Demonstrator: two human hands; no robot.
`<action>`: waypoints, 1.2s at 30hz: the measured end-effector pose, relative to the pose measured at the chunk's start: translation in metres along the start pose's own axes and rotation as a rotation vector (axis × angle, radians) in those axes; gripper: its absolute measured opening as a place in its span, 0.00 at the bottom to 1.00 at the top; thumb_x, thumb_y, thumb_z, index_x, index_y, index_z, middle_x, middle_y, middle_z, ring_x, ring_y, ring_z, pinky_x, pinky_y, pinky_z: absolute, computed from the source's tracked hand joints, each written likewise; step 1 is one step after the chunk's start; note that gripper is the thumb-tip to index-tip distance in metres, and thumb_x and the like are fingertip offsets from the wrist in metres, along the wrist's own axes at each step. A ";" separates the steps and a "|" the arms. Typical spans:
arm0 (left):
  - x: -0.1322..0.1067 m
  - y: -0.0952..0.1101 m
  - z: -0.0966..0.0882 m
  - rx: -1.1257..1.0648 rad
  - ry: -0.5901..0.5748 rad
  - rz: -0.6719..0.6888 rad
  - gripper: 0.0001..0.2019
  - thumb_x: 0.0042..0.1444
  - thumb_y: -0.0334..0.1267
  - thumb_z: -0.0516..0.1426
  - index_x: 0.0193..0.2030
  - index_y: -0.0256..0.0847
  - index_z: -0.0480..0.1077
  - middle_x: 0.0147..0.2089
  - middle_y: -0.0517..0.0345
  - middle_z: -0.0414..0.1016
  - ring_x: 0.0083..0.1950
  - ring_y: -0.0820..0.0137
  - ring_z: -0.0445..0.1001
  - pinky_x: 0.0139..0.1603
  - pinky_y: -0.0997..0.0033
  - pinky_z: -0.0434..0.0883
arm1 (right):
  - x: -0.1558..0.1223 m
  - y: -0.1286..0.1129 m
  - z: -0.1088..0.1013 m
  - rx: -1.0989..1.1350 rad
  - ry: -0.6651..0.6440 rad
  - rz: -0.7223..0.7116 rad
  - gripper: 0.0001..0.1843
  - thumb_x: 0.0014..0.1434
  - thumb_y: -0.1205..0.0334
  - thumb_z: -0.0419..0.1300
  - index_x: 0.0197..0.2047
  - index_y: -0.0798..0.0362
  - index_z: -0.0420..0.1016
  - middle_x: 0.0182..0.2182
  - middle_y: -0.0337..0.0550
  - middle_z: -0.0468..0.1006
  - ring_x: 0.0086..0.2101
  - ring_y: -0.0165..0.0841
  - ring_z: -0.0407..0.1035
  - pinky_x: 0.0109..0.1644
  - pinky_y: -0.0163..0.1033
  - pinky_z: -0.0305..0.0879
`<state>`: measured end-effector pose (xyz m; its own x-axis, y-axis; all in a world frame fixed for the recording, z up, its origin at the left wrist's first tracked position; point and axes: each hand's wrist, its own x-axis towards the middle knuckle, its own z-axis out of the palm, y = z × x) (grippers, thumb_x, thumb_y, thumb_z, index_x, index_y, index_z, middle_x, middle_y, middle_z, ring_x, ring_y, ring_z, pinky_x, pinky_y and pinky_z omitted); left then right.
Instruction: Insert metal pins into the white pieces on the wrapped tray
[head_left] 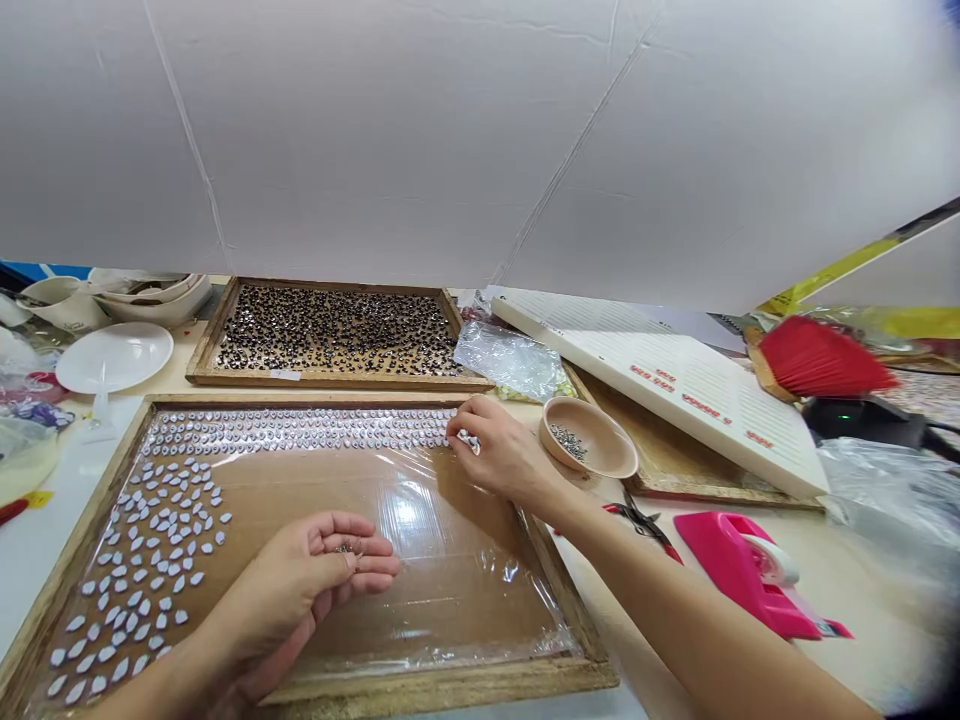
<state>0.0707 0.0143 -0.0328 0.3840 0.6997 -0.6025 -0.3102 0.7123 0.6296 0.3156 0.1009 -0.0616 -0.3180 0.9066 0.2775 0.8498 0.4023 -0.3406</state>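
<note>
My left hand [337, 560] is cupped palm up over a wooden-framed tray [420, 690] and holds a few tiny metallic pieces [346, 548]. At the tray's far right corner, my right hand [499, 445] pinches at the end of the rows of small white pieces with dark centres [315, 430]; what is between its fingertips is too small to make out. Clear film covers the tray's brown base. Loose white leaf-shaped pieces [150, 560] lie scattered along its left side. Just right of my right hand, a beige bowl [607, 430] contains more tiny metallic pieces.
Behind stands another framed tray [337, 380] covered with dark shiny pieces. Scissors [641, 520] and a pink tape dispenser [727, 570] lie on the right. A white foam board [675, 370] leans on a frame. A white plate [116, 355] is at left; a large white panel [375, 140] hangs in front.
</note>
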 end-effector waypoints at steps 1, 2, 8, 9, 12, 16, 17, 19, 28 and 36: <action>0.000 0.000 0.000 0.005 -0.003 0.000 0.09 0.48 0.29 0.59 0.39 0.32 0.69 0.40 0.44 0.76 0.40 0.66 0.75 0.49 0.64 0.69 | 0.000 0.001 0.002 -0.031 -0.009 -0.001 0.07 0.53 0.71 0.52 0.29 0.54 0.70 0.32 0.44 0.69 0.34 0.33 0.64 0.37 0.37 0.60; 0.000 0.000 0.000 0.009 -0.004 -0.002 0.09 0.49 0.30 0.59 0.38 0.32 0.69 0.40 0.44 0.76 0.39 0.66 0.75 0.49 0.64 0.69 | 0.001 0.000 0.004 -0.053 -0.018 -0.006 0.07 0.53 0.71 0.52 0.29 0.54 0.70 0.32 0.44 0.70 0.34 0.33 0.64 0.37 0.37 0.60; -0.001 0.002 0.002 0.014 -0.007 -0.014 0.08 0.51 0.34 0.59 0.37 0.32 0.68 0.37 0.47 0.75 0.37 0.69 0.75 0.45 0.66 0.70 | 0.003 0.000 0.010 -0.097 -0.055 -0.023 0.07 0.53 0.70 0.52 0.29 0.55 0.71 0.32 0.45 0.70 0.34 0.33 0.65 0.37 0.37 0.60; -0.001 0.002 0.002 0.013 -0.008 -0.017 0.08 0.51 0.34 0.59 0.36 0.32 0.68 0.37 0.47 0.75 0.36 0.69 0.75 0.45 0.67 0.70 | 0.003 0.001 0.010 -0.094 -0.058 -0.023 0.07 0.53 0.71 0.52 0.29 0.54 0.71 0.32 0.44 0.70 0.34 0.33 0.65 0.37 0.37 0.60; -0.001 0.002 0.001 0.017 -0.012 -0.018 0.07 0.52 0.34 0.58 0.37 0.32 0.69 0.37 0.47 0.75 0.37 0.69 0.75 0.44 0.67 0.70 | 0.003 0.003 0.012 -0.079 -0.057 -0.028 0.07 0.52 0.71 0.52 0.29 0.54 0.70 0.32 0.44 0.70 0.34 0.33 0.65 0.37 0.37 0.60; 0.000 0.000 -0.001 0.011 -0.032 -0.014 0.08 0.54 0.35 0.56 0.38 0.32 0.69 0.37 0.47 0.75 0.37 0.68 0.75 0.44 0.67 0.70 | 0.003 0.004 0.014 -0.055 -0.063 -0.036 0.07 0.53 0.71 0.52 0.29 0.55 0.70 0.32 0.45 0.70 0.34 0.33 0.65 0.38 0.38 0.61; 0.000 0.000 -0.001 0.008 -0.032 -0.015 0.08 0.55 0.36 0.56 0.38 0.32 0.69 0.37 0.47 0.75 0.37 0.68 0.75 0.44 0.67 0.70 | 0.003 0.004 0.014 -0.051 -0.066 -0.035 0.07 0.53 0.71 0.52 0.29 0.55 0.70 0.32 0.45 0.70 0.34 0.33 0.65 0.38 0.38 0.61; 0.000 0.000 -0.001 0.007 -0.028 -0.021 0.08 0.55 0.36 0.55 0.38 0.31 0.68 0.37 0.47 0.75 0.38 0.68 0.75 0.44 0.66 0.70 | 0.003 0.004 0.015 -0.044 -0.065 -0.032 0.07 0.53 0.71 0.52 0.30 0.55 0.70 0.32 0.45 0.69 0.35 0.34 0.65 0.38 0.38 0.62; 0.000 0.001 0.000 0.012 -0.027 -0.030 0.08 0.55 0.36 0.55 0.37 0.32 0.68 0.37 0.47 0.75 0.37 0.68 0.75 0.43 0.66 0.70 | 0.003 0.003 0.014 -0.022 -0.049 -0.039 0.07 0.53 0.71 0.52 0.29 0.55 0.70 0.32 0.45 0.70 0.34 0.33 0.65 0.38 0.37 0.62; -0.001 0.001 0.001 0.020 -0.024 -0.029 0.08 0.56 0.35 0.53 0.37 0.32 0.68 0.37 0.46 0.75 0.37 0.68 0.75 0.43 0.66 0.70 | 0.002 0.005 0.015 -0.015 -0.043 -0.036 0.07 0.53 0.70 0.52 0.30 0.55 0.70 0.32 0.45 0.70 0.34 0.33 0.65 0.38 0.38 0.62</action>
<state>0.0709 0.0146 -0.0308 0.4131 0.6768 -0.6093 -0.2808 0.7311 0.6218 0.3126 0.1065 -0.0758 -0.3655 0.8965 0.2504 0.8439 0.4327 -0.3172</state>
